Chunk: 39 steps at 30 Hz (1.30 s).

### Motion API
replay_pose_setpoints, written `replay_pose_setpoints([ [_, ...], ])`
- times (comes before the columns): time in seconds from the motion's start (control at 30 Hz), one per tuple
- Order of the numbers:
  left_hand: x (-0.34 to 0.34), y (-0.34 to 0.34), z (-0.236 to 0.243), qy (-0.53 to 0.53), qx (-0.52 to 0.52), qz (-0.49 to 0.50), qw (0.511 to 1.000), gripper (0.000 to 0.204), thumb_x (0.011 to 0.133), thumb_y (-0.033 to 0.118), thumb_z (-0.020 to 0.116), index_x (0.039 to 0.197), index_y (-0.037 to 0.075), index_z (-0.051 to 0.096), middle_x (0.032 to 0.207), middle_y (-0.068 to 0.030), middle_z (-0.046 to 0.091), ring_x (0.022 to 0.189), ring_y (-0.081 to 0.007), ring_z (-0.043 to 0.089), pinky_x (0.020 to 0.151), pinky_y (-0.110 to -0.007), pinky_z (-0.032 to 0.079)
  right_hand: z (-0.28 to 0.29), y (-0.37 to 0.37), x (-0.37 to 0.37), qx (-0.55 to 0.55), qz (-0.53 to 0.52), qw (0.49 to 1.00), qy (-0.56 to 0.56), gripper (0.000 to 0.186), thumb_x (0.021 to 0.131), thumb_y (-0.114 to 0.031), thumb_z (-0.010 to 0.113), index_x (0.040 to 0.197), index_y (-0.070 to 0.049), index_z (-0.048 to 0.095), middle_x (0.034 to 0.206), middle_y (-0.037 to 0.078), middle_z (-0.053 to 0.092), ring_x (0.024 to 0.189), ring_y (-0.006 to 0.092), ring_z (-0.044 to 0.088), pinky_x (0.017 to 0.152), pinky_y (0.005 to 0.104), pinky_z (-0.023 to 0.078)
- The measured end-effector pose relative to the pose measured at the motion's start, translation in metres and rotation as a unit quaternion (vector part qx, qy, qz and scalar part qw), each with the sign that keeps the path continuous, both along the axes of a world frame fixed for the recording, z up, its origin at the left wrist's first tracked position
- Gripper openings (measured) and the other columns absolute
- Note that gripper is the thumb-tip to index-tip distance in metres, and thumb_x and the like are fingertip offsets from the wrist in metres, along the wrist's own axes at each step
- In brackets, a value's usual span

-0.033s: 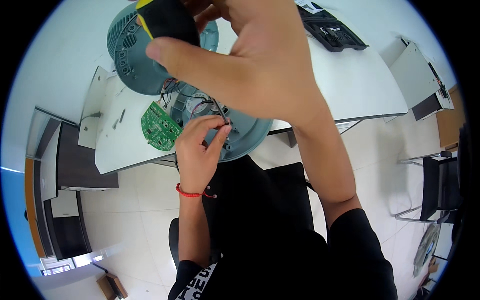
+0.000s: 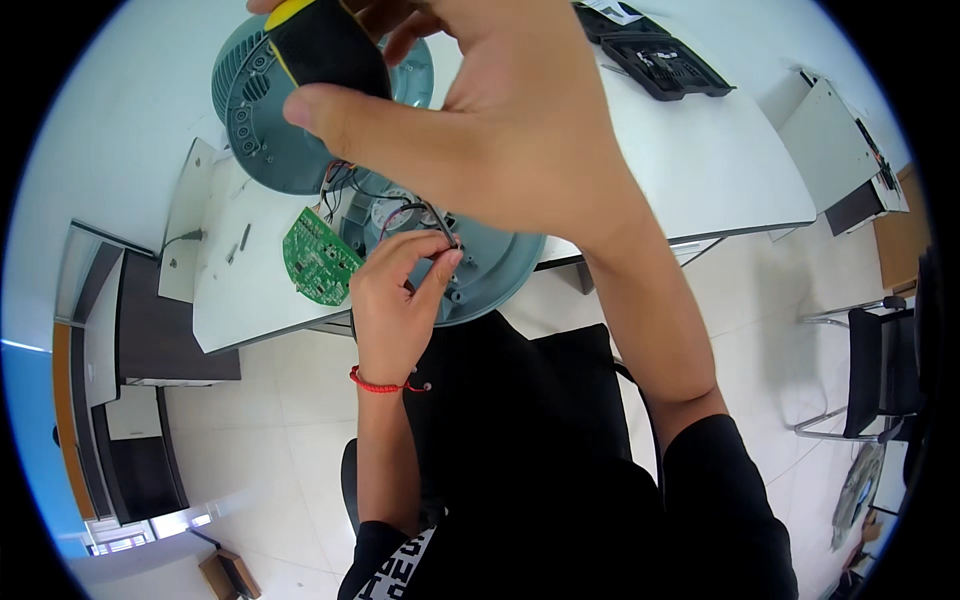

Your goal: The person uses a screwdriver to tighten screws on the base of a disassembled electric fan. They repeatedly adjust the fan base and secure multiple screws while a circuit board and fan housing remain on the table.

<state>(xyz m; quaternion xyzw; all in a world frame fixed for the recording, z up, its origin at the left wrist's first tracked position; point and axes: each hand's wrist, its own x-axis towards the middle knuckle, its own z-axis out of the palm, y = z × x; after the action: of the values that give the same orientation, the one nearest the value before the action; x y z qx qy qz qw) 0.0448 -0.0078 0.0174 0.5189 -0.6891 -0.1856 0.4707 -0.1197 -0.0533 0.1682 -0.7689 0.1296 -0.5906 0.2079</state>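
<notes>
A screwdriver with a black and yellow handle is gripped from above by my right hand, fingers wrapped round it and thumb along its side. Its thin metal shaft slants down to the grey-blue round housing at the table's near edge. My left hand pinches thumb and forefinger together at the shaft's tip. Whether a screw sits between those fingers is too small to tell. Wires run from the housing beside a green circuit board left of my left hand. My right hand and forearm hide part of the housing.
A second grey-blue round shell with vents lies behind the housing. An open black tool case is at the far right of the white table. Small thin pieces lie left of the board. A black chair stands farther right.
The screwdriver handle has shifted and turned slightly in my right hand, showing more of its yellow end. My left hand keeps its pinch at the tip.
</notes>
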Motion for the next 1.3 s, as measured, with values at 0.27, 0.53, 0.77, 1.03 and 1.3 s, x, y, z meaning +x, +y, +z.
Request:
replay_pose_setpoints([
  [0.27,-0.001,-0.002,0.007,-0.031,0.037,-0.016,0.999,0.010,0.088,0.003,0.076,0.095,-0.002,0.073,0.098,-0.0093,0.076,0.078,-0.0190,0.069,0.061,-0.027,0.049,-0.004,-0.007,-0.003,0.048,0.019,0.999,-0.012,0.039,0.088,-0.009,0.069,0.125,-0.002,0.057,0.078,0.011,0.060,0.066,0.0215,0.059,0.063,0.0336,0.048],
  [0.53,0.004,-0.002,0.002,0.038,0.054,-0.030,0.997,0.009,0.090,0.003,0.074,0.098,-0.002,0.073,0.100,-0.0088,0.077,0.077,-0.0168,0.069,0.061,-0.026,0.050,-0.011,-0.010,-0.004,-0.027,0.021,0.998,-0.049,0.039,0.088,-0.008,0.071,0.124,0.000,0.058,0.083,0.014,0.065,0.070,0.0240,0.065,0.066,0.0335,0.051],
  [0.77,0.003,-0.002,0.004,-0.011,0.064,-0.025,0.998,0.010,0.091,0.004,0.074,0.098,-0.003,0.073,0.099,-0.0090,0.076,0.076,-0.0167,0.069,0.063,-0.027,0.051,-0.019,-0.018,0.003,-0.050,0.021,0.997,-0.054,0.040,0.086,-0.007,0.072,0.123,0.001,0.059,0.091,0.017,0.066,0.073,0.0273,0.065,0.067,0.0351,0.051],
  [1.03,0.007,-0.003,0.003,-0.013,0.071,-0.032,0.997,0.010,0.091,0.004,0.073,0.098,-0.003,0.073,0.099,-0.0095,0.076,0.075,-0.0176,0.068,0.064,-0.027,0.051,-0.019,-0.014,-0.001,-0.053,0.021,0.998,-0.023,0.040,0.085,-0.007,0.072,0.121,0.003,0.059,0.089,0.016,0.064,0.069,0.0261,0.061,0.064,0.0342,0.049],
  [1.3,-0.002,0.012,0.002,-0.035,0.006,0.004,0.999,0.013,0.091,-0.001,0.068,0.104,-0.002,0.071,0.104,-0.0124,0.073,0.086,-0.0247,0.071,0.072,-0.031,0.057,-0.020,-0.013,0.015,-0.109,-0.046,0.986,-0.114,0.031,0.088,-0.006,0.068,0.117,0.002,0.063,0.090,0.011,0.058,0.077,0.0194,0.055,0.068,0.0335,0.046],
])
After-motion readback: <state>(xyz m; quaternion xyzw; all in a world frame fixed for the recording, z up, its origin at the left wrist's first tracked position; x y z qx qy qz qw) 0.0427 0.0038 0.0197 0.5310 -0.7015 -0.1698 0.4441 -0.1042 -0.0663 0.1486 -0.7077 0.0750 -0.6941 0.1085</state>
